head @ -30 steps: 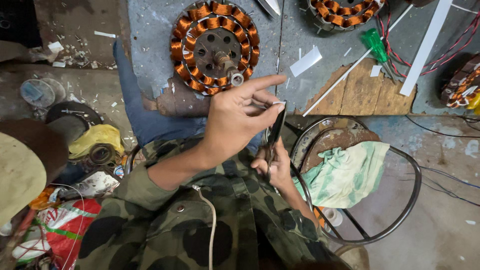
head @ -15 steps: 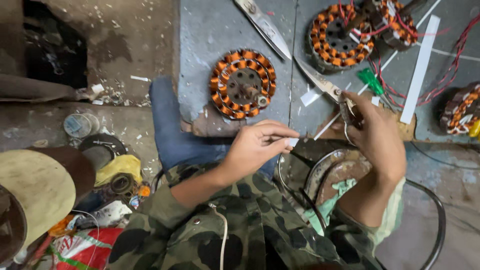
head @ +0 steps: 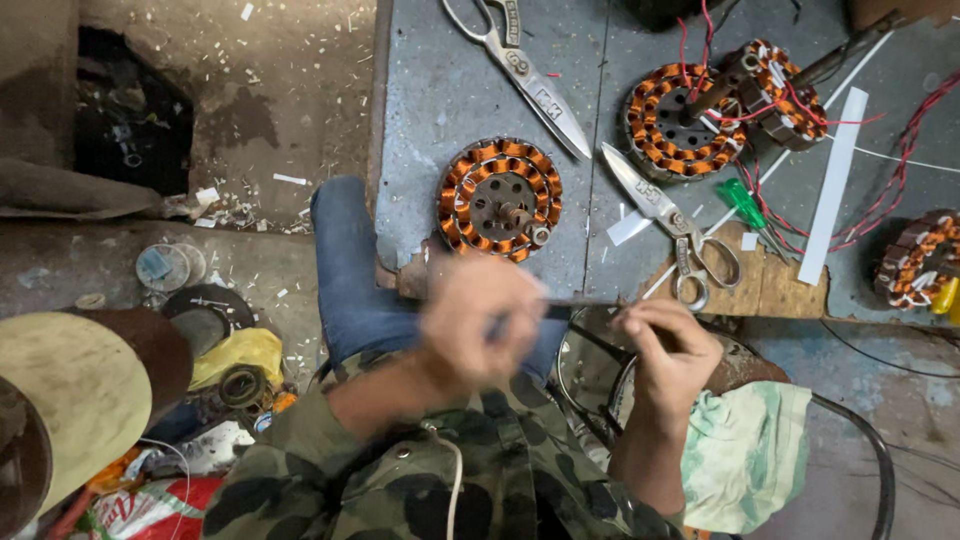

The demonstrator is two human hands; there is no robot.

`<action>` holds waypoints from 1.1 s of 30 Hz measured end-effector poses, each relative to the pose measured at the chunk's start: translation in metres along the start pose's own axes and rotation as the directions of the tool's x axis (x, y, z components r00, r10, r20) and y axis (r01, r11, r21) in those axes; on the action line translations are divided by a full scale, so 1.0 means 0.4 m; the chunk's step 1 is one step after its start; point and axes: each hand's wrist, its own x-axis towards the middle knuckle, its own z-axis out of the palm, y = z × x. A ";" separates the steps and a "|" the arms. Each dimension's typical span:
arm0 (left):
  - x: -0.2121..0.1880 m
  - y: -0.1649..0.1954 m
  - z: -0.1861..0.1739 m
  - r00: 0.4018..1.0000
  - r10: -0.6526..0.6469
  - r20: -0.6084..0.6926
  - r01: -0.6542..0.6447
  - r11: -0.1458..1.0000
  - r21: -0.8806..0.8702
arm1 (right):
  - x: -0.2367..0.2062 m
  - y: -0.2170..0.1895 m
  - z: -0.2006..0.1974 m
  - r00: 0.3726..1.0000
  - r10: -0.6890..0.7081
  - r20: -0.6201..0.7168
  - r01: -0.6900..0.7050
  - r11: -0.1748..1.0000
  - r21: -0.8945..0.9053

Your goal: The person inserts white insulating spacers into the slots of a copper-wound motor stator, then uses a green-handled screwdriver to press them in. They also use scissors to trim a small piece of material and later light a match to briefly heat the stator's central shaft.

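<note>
My left hand is blurred with motion and closed around one end of a thin dark strip. The strip runs level across to my right hand, which pinches its other end. Both hands hover just in front of the grey metal bench, above my lap. A round stator with copper windings lies on the bench just beyond my left hand. A pair of scissors rests on a wooden board beyond my right hand.
Larger scissors lie at the bench's back. Another wound stator with red wires, a green screwdriver, a white strip and a third stator sit to the right. A green-white cloth lies by a round wire frame.
My right hand has dropped back from the scissors and taken the strip's free end. The strip went from upright to level. My left hand is moving fast.
</note>
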 end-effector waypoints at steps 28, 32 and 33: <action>0.031 -0.031 -0.047 0.858 -0.206 0.470 0.271 0.960 -0.076 | 0.081 -0.166 0.160 0.760 -0.544 0.355 0.649 0.624 -0.435; 0.039 -0.029 -0.046 0.851 -0.190 0.490 0.275 0.956 -0.107 | 0.093 -0.165 0.155 0.791 -0.535 0.296 0.612 0.690 -0.386; 0.041 -0.028 -0.044 0.850 -0.189 0.492 0.277 0.954 -0.112 | 0.099 -0.164 0.155 0.788 -0.535 0.304 0.615 0.701 -0.360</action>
